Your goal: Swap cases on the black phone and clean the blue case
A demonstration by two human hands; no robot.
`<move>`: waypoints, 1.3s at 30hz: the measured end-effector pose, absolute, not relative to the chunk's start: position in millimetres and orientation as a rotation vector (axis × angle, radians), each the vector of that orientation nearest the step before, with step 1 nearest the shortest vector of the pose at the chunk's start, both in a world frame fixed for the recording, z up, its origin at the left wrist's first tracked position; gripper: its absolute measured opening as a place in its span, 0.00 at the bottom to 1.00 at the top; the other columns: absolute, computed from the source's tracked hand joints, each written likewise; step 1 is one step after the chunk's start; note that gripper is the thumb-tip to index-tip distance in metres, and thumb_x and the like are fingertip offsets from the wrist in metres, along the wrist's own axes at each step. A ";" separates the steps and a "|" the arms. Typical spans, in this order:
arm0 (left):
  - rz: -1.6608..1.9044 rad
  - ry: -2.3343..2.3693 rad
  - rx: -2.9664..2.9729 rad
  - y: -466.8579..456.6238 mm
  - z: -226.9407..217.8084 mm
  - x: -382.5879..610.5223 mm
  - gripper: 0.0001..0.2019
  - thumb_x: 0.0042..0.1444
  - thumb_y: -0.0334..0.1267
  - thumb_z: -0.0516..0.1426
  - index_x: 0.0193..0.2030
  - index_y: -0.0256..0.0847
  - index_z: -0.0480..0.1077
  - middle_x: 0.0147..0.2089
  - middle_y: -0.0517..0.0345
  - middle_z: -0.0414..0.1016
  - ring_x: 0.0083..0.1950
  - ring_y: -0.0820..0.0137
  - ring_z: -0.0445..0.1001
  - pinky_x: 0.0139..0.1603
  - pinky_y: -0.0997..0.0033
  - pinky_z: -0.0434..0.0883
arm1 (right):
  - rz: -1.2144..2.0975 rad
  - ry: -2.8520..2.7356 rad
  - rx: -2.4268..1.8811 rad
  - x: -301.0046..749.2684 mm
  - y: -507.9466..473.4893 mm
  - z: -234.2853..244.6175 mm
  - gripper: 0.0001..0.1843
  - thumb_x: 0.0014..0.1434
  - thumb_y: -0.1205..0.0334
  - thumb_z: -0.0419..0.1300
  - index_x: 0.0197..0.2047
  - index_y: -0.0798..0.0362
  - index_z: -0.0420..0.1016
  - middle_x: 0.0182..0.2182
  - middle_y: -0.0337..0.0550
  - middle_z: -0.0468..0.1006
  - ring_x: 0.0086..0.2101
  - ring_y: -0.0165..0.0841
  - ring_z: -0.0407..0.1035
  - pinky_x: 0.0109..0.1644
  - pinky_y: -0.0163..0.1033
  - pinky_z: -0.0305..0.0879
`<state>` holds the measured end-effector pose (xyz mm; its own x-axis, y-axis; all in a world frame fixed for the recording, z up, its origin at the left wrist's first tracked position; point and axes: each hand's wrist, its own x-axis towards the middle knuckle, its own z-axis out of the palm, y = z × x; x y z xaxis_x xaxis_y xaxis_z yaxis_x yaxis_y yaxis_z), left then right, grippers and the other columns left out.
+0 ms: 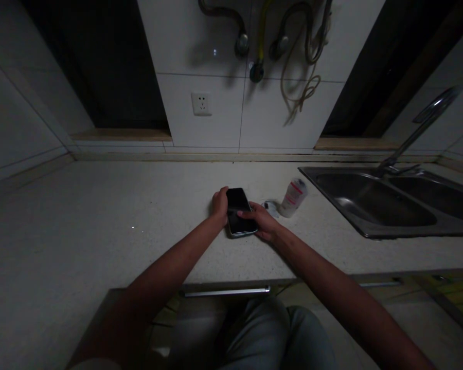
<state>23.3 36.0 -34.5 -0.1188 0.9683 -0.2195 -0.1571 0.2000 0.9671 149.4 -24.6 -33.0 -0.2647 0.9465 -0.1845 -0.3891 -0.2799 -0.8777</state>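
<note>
A black smartphone [238,204] with a dark screen lies flat on the pale countertop [100,221], near its middle. My left hand [219,203] grips the phone's left edge, fingers curled over it. Over the lower right part of the phone rests my right hand [262,221], with its thumb or a finger laid across the screen. Both forearms reach in from the bottom of the view.
A small white bottle [293,198] with a red label stands just right of the phone, with a small clear object [270,207] beside it. A steel double sink [393,200] with a tap [420,128] is at the right. A wall socket [201,103] and hoses [297,46] hang behind.
</note>
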 end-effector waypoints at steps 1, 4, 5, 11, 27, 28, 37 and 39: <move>1.154 1.216 0.796 37.0 -32.8 22.4 0.20 0.63 0.54 0.46 0.41 0.40 0.68 0.36 0.51 0.77 0.40 0.63 0.77 0.41 0.68 0.73 | 1.724 -0.872 -0.933 149.4 -23.2 -33.4 0.18 0.43 0.70 0.70 0.39 0.56 0.73 0.28 0.40 0.80 0.27 0.32 0.75 0.37 0.38 0.72; 1.008 1.019 0.598 38.1 -26.5 19.7 0.23 0.62 0.56 0.46 0.37 0.38 0.70 0.32 0.48 0.77 0.35 0.61 0.78 0.39 0.63 0.75 | 1.743 -0.795 -0.942 149.9 -20.7 -32.6 0.12 0.48 0.71 0.64 0.38 0.57 0.74 0.27 0.42 0.80 0.27 0.32 0.74 0.36 0.38 0.72; 0.974 0.975 0.576 38.0 -24.5 19.2 0.22 0.62 0.53 0.47 0.37 0.37 0.71 0.33 0.48 0.78 0.34 0.62 0.78 0.40 0.63 0.75 | 1.747 -0.783 -0.943 150.2 -20.3 -32.1 0.11 0.49 0.72 0.63 0.38 0.57 0.74 0.27 0.43 0.81 0.26 0.32 0.74 0.37 0.38 0.72; 0.982 0.948 0.482 35.2 -20.8 20.3 0.15 0.67 0.42 0.49 0.43 0.32 0.71 0.39 0.44 0.79 0.40 0.63 0.79 0.48 0.64 0.75 | 1.739 -0.815 -1.011 155.1 -19.7 -29.9 0.06 0.54 0.66 0.63 0.37 0.57 0.74 0.27 0.44 0.81 0.26 0.32 0.73 0.35 0.37 0.71; 1.151 0.999 0.452 35.0 -22.4 25.7 0.09 0.66 0.35 0.53 0.40 0.32 0.71 0.34 0.49 0.78 0.40 0.65 0.78 0.46 0.66 0.76 | 1.555 -1.002 -1.182 159.1 -19.5 -30.4 0.23 0.42 0.65 0.73 0.41 0.55 0.73 0.30 0.42 0.82 0.30 0.34 0.76 0.38 0.40 0.72; 1.151 1.002 0.446 35.0 -22.4 25.8 0.09 0.66 0.36 0.53 0.39 0.33 0.71 0.34 0.49 0.78 0.41 0.65 0.78 0.47 0.65 0.76 | 1.563 -0.999 -1.180 158.8 -20.3 -29.1 0.22 0.42 0.66 0.73 0.41 0.55 0.73 0.30 0.42 0.82 0.30 0.34 0.76 0.38 0.40 0.72; 1.187 0.980 0.509 36.9 -25.7 25.8 0.09 0.62 0.36 0.57 0.44 0.32 0.73 0.37 0.47 0.79 0.41 0.64 0.79 0.48 0.63 0.76 | 1.584 -0.977 -1.148 157.5 -21.6 -26.8 0.19 0.44 0.68 0.71 0.41 0.57 0.73 0.30 0.43 0.81 0.31 0.34 0.75 0.42 0.42 0.72; 1.185 0.979 0.501 36.9 -25.6 25.1 0.09 0.62 0.36 0.58 0.45 0.33 0.73 0.37 0.48 0.80 0.42 0.64 0.78 0.49 0.63 0.76 | 1.590 -0.978 -1.150 157.5 -21.2 -27.3 0.18 0.45 0.68 0.70 0.41 0.57 0.73 0.30 0.43 0.81 0.31 0.34 0.75 0.43 0.42 0.72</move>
